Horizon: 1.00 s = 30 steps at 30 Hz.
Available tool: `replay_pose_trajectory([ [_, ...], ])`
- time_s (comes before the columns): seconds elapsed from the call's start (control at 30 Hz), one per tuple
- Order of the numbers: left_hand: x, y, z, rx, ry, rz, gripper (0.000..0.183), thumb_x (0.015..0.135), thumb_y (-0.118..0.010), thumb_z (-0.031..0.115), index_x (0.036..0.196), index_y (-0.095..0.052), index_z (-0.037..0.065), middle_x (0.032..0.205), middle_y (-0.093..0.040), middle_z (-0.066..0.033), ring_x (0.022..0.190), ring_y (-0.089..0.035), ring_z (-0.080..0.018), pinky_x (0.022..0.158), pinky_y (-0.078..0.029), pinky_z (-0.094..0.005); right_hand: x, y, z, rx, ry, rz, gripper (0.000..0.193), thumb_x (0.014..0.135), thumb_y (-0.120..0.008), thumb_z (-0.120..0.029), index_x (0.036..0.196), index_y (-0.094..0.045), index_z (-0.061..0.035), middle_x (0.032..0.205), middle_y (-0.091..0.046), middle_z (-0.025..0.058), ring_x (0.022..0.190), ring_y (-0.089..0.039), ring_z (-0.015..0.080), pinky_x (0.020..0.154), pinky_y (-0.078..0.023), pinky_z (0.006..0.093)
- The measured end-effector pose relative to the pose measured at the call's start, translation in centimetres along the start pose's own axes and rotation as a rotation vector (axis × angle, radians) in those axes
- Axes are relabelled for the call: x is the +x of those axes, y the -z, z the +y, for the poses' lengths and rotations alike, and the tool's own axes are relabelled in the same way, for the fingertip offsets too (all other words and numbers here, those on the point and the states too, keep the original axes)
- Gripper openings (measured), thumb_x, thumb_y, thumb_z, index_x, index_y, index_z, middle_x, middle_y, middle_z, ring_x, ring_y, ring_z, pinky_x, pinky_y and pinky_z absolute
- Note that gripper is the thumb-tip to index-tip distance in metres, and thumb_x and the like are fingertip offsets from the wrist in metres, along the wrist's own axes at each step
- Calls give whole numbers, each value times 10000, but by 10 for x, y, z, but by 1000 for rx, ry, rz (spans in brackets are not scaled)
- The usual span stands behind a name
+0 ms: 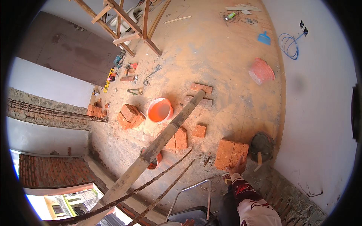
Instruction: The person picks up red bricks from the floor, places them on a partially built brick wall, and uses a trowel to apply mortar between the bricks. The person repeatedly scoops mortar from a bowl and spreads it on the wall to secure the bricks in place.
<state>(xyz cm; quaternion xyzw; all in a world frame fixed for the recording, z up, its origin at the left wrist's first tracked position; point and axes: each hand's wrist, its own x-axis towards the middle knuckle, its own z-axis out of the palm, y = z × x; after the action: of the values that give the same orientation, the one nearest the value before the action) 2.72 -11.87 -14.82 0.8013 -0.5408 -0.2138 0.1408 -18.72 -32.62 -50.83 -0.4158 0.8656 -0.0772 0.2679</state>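
Note:
A block of orange bricks, laid side by side, sits on the floor at the lower right. My right hand, in a dark red and pale sleeve, reaches down to its near end. Thumb and fingers close about the end of the right-hand brick. Just right of the bricks stands a dark bucket of grey mortar, a wooden-handled tool resting at its near rim. At the bottom edge a small reddish-brown shape may be fingertips of my left hand; too little shows to be sure.
A thick bamboo pole slants across the middle, beside two rusty rods. A metal-framed chair stands close by. Farther off are an orange bucket, stacked bricks, a pink bucket and a wooden trestle.

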Motion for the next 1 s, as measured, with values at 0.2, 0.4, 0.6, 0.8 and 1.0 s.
replay_pose_trajectory([
  [0.2, 9, -23, 1, -42, 15, -77, 303, 907, -670, 221, 1148, -669, 38, 1092, -691, -206, 1022, -653, -418, 895, -513, -514, 6, 19, 2, -15, -44, -104, 1361, 613, -955, -327, 1598, -17, -287, 1594, -97, 230, 1444, -219, 441, 1137, -318, 526],
  [0.4, 47, -47, 26, -369, 194, -353, 431, 861, -730, 312, 1184, -666, 35, 1124, -702, -182, 1131, -626, -403, 985, -477, -485, 27, 87, -10, -51, -113, -328, 1357, 662, -920, -304, 1597, 61, -238, 1543, -264, 248, 1403, -348, 388, 1124, -353, 508],
  [0.6, 149, -139, 46, -294, 289, -772, 784, 794, -760, 544, 1314, -593, -18, 1262, -644, -239, 1235, -593, -345, 1032, -467, -406, 43, 161, 0, 601, -84, -892, 1251, 779, -807, -125, 1588, 147, -161, 1542, -323, 230, 1342, -450, 314, 1027, -452, 405],
  [0.8, 175, -147, 69, -751, 681, -649, 982, 693, -863, 551, 1321, -513, -118, 1236, -639, -238, 1111, -651, -316, 932, -536, -391, -97, 235, -52, 818, 472, -927, 1244, 772, -808, -88, 1588, 132, -90, 1619, -164, 211, 1458, -275, 278, 1160, -306, 391],
  [1.0, 119, -18, 82, -877, 491, -194, 456, 786, -808, 150, 1139, -623, -73, 1019, -713, -137, 849, -696, -210, 727, -574, -327, -154, 241, -74, 1113, 336, -1292, 1215, 793, -838, -310, 1588, 39, -39, 1590, -224, 266, 1456, -300, 340, 1163, -290, 423],
])
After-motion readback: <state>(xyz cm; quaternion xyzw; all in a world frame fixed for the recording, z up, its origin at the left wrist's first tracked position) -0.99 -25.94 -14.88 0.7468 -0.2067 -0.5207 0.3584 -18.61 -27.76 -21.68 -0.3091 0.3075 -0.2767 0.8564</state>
